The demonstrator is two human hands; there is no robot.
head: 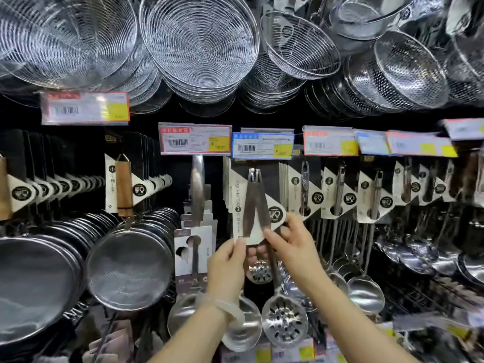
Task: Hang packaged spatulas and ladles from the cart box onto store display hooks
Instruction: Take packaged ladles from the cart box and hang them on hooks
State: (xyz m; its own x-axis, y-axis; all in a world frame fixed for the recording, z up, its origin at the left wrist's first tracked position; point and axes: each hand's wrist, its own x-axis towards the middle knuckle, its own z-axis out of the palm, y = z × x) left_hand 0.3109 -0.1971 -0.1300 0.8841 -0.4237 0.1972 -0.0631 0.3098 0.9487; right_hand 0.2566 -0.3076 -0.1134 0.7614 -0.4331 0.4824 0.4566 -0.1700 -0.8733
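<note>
A carded two-piece set, a ladle and a slotted spoon (285,320) on a black and cream card (258,203), hangs upright under the blue price tag (262,146). My left hand (228,268) pinches the card's lower left corner and the ladle handle. My right hand (293,244) grips the slotted spoon's handle at the card's lower right edge. The ladle bowl (243,323) shows below my left wrist. The hook itself is hidden behind the tag.
Rows of carded ladles (366,286) hang to the right, carded spoons (195,247) and mesh strainers (131,268) to the left. Wire skimmers (199,45) and colanders (408,72) hang overhead. Price tags (195,139) line the hook fronts.
</note>
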